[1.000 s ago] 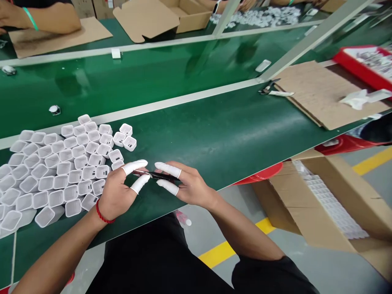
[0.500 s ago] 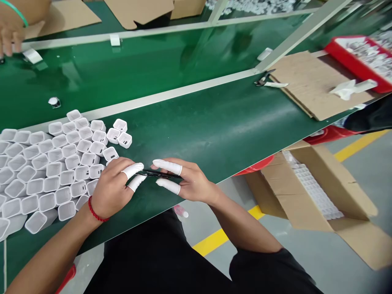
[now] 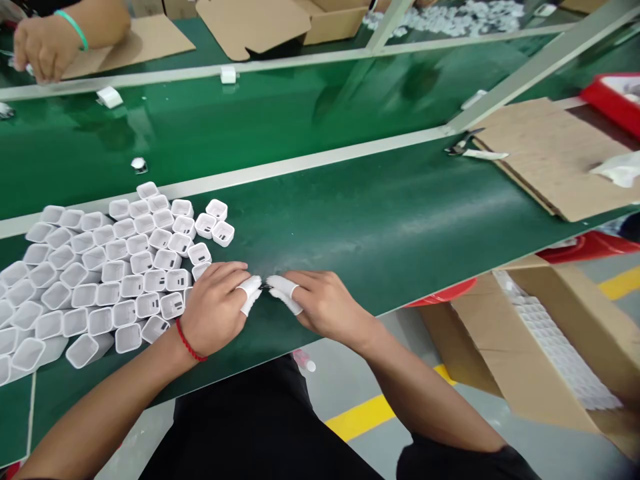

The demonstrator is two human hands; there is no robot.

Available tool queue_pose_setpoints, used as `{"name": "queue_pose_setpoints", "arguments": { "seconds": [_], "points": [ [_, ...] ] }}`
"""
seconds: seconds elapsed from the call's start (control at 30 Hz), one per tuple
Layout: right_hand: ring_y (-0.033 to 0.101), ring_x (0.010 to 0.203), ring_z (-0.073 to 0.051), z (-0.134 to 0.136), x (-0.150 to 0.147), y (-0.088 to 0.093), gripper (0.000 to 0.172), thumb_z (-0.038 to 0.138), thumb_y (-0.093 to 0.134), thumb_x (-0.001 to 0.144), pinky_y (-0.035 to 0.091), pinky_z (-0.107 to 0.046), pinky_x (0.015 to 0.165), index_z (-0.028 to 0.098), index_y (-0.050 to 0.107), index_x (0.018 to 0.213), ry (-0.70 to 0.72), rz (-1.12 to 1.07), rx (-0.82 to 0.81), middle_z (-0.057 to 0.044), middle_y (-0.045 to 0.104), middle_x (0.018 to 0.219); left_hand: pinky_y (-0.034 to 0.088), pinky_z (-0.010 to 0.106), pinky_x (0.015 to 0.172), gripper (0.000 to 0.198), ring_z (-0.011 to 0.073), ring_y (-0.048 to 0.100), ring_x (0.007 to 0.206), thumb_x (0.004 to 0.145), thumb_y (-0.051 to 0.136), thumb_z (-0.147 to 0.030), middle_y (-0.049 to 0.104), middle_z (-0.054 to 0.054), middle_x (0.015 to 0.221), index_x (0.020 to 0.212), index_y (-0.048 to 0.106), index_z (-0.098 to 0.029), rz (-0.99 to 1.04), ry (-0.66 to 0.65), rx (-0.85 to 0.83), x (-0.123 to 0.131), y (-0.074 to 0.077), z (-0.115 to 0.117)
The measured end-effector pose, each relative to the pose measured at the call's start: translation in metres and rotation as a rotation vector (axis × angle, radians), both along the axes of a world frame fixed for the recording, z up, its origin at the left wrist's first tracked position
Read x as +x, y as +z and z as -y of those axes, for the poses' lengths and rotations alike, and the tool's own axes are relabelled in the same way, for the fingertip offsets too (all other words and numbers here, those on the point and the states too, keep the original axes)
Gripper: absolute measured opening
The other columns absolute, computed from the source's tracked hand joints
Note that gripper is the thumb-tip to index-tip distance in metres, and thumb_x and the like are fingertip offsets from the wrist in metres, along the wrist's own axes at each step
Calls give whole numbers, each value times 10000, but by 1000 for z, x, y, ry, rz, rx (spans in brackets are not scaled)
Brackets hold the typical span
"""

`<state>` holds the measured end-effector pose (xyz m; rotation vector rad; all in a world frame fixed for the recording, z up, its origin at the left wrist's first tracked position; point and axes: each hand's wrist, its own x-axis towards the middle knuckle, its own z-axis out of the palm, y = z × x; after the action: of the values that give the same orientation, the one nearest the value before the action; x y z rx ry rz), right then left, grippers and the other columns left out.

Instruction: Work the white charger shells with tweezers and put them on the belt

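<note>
My left hand (image 3: 216, 308), with a red braided band at the wrist, pinches one end of a thin black strip (image 3: 267, 287). White finger cots cover the thumb and forefinger. Opposite it, my right hand (image 3: 327, 305) pinches the strip's other end, also in white finger cots. Only a short dark bit shows between the fingertips; the rest is hidden, and its exact kind is unclear. Left of my hands, many white open-topped plastic housings (image 3: 115, 271) stand in close rows, several with small dark slots inside. The nearest ones touch or sit just behind my left hand.
Beyond the green bench (image 3: 320, 227) runs a green belt (image 3: 300, 113) with small white parts on it. Cutting pliers (image 3: 463, 143) lie by cardboard sheets (image 3: 560, 153) at right. An open carton (image 3: 490, 347) stands on the floor. Across the belt is another person's hand (image 3: 45, 50).
My hands have come closer together, and the black strip, earlier showing at length, is now mostly covered by my fingers. The view has swung left; the other person's hand has drawn back from the belt.
</note>
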<state>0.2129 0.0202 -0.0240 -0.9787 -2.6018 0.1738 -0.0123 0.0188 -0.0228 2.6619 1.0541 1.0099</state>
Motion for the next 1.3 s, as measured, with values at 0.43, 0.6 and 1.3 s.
{"name": "queue_pose_setpoints", "arguments": {
  "seconds": [0.43,0.6,1.3],
  "points": [
    [535,547,-141,-106,25,5,232,171,463,765,355,-232,528,158,693,738,-420,242,-916,0,650,628,530,394,769,157,236,608,864,892,554,-123,632,91,775,766,647,-118,56,-242,-96,8,15,16],
    [472,487,-122,-113,18,12,229,162,461,709,326,-232,487,158,690,724,-508,250,-1018,8,627,597,519,405,787,207,242,577,857,806,583,-69,606,98,771,604,579,-119,20,-344,-108,6,13,19],
    [441,475,-130,-104,18,3,356,484,534,746,315,-248,466,153,655,697,-487,151,-1049,-53,609,596,393,338,654,191,180,439,641,744,565,-128,484,63,642,566,503,-150,-44,-372,-52,1,21,24]
  ]
}}
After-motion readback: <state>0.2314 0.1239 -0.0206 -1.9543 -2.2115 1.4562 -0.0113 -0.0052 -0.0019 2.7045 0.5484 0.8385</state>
